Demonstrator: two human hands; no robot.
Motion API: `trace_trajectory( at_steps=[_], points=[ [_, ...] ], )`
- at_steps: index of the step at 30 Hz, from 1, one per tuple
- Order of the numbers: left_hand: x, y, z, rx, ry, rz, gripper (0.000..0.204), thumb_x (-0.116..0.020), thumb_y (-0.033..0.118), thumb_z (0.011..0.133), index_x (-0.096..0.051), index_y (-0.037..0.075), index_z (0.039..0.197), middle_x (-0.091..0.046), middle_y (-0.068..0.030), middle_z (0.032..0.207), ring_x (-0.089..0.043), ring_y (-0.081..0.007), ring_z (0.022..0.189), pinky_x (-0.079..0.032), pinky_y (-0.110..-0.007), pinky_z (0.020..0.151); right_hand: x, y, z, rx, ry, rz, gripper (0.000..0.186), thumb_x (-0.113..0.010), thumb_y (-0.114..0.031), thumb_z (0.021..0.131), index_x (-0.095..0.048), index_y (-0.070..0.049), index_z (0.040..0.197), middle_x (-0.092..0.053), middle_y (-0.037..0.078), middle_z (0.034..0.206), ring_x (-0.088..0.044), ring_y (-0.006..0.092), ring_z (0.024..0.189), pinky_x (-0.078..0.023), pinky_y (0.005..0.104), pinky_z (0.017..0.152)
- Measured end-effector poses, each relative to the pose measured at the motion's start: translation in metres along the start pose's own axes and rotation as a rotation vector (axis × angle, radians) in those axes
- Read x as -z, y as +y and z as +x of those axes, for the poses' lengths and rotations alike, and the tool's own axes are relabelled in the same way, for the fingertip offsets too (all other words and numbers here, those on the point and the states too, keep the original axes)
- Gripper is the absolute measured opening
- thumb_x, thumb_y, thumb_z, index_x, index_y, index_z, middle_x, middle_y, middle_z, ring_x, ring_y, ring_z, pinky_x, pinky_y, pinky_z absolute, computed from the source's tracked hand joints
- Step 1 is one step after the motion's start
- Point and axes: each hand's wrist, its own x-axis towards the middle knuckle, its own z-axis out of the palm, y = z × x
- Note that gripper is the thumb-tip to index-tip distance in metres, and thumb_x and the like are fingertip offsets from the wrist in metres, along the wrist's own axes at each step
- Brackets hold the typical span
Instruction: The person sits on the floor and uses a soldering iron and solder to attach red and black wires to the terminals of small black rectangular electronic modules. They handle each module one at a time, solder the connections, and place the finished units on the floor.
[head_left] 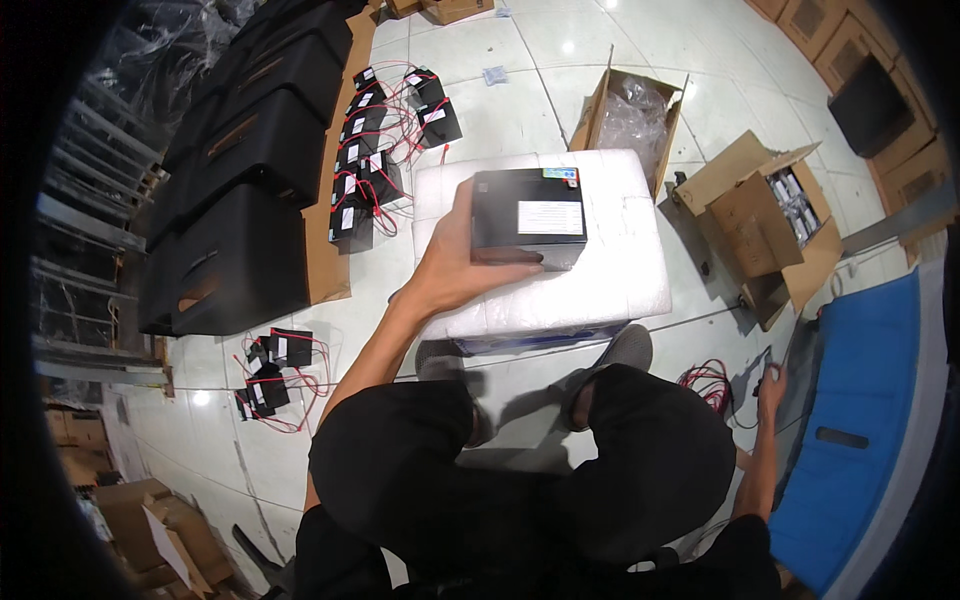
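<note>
My left hand (455, 258) grips a black block-shaped battery (500, 205) from its left side, thumb along the near face. The battery has a white label and a small red terminal at its far right corner. It is over a white foam-wrapped block (625, 265) between my feet; I cannot tell whether it rests on it. Low at the right, my right hand (770, 388) is closed around something small and dark that I cannot make out. A coil of red wire (706, 382) lies on the floor just left of that hand.
Black batteries with red wires (365, 150) stand in rows beyond my left arm; a smaller group (268, 372) lies nearer. Large black casings (235, 260) line the left. Open cartons (745, 215) stand at the right, and a blue panel (850, 420) flanks my right hand.
</note>
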Motion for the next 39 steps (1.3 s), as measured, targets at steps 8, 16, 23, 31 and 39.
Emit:
trace_trajectory(
  at_steps=[8,16,23,31,39],
  points=[
    [0.005,-0.014,0.002,-0.062,0.071,0.253,0.104,-0.089,0.035,0.064,-0.028,0.004,0.143,-0.061,-0.0256,0.122,-0.061,-0.0391,0.113,-0.047,-0.042,0.098,0.08,-0.129,-0.105,0.063,-0.062,0.923,0.041,-0.052,-0.021,0.097,-0.053,0.001,0.132,-0.068,0.016,0.104,-0.067,0.0223,0.09,-0.054,0.0318,0.074],
    [0.006,-0.023,0.001,-0.156,0.092,0.268,0.1,-0.089,0.029,0.066,-0.031,0.001,0.142,-0.06,-0.0227,0.125,-0.064,-0.029,0.11,-0.054,-0.037,0.088,0.125,-0.329,-0.184,1.291,0.318,-0.429,0.033,-0.068,0.006,0.086,-0.058,0.008,0.118,-0.073,0.016,0.098,-0.071,0.0231,0.08,-0.056,0.0328,0.068],
    [0.006,-0.012,-0.013,-0.269,0.245,0.509,0.092,-0.088,0.034,0.069,-0.041,0.003,0.142,-0.059,-0.0239,0.126,-0.054,-0.0358,0.122,-0.045,-0.039,0.102,0.057,-0.435,-0.185,1.548,0.791,-0.006,0.038,-0.051,-0.02,0.102,-0.058,0.014,0.117,-0.07,0.022,0.088,-0.067,0.0268,0.067,-0.054,0.0338,0.057],
    [0.056,-0.124,-0.14,0.102,1.192,-0.017,0.023,-0.068,0.011,0.088,-0.066,-0.003,0.106,-0.071,-0.0162,0.094,-0.069,-0.0243,0.085,-0.052,-0.033,0.079,0.031,-0.486,-0.227,1.156,0.662,0.408,0.047,-0.032,-0.033,0.105,-0.056,0.007,0.1,-0.062,0.019,0.088,-0.062,0.0233,0.07,-0.054,0.0333,0.065],
    [0.031,-0.264,-0.184,0.662,1.123,0.313,0.038,-0.073,0.03,0.083,-0.067,-0.002,0.103,-0.071,-0.0183,0.088,-0.068,-0.0354,0.082,-0.053,-0.042,0.074,0.022,-0.494,-0.234,0.954,0.516,0.805,0.034,-0.049,-0.022,0.101,-0.048,-0.005,0.072,-0.044,0.004,0.062,-0.041,0.0122,0.052,-0.036,0.0247,0.055]
  ],
)
